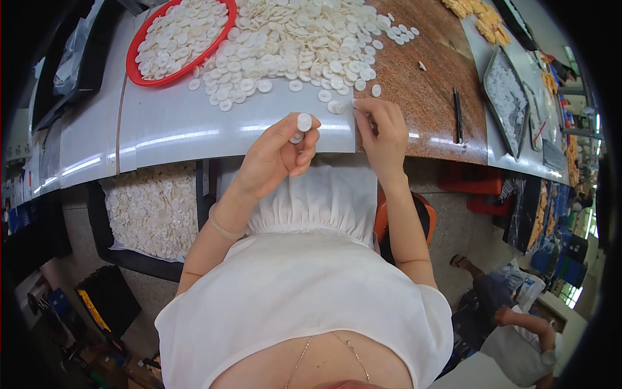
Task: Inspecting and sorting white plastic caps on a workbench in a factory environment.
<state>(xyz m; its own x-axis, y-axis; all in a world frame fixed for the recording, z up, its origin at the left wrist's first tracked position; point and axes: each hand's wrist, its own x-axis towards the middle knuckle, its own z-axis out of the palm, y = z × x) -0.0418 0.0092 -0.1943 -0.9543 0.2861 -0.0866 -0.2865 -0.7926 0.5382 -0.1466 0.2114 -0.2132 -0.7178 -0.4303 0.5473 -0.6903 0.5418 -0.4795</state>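
Observation:
My left hand (275,155) is closed just in front of the table edge, pinching a small white round disc (304,122) between thumb and finger. A second white disc (297,137) shows below it, against the fingers. Over the table, my right hand (387,133) has its thumb and fingertips drawn together beside two loose discs (336,107). Something pale shows at those fingertips, too small to make out. Beyond both hands spreads a big pile of the same discs (304,48). A red round basket (162,82), filled with more, stands at the pile's left.
A black pen (458,115) lies on the brown speckled board (424,97). Farther right are a metal tray (490,81) with whitish pieces and some orange pieces (483,18). A black crate (98,227) full of discs sits below the table's left. Another person (518,343) is at lower right.

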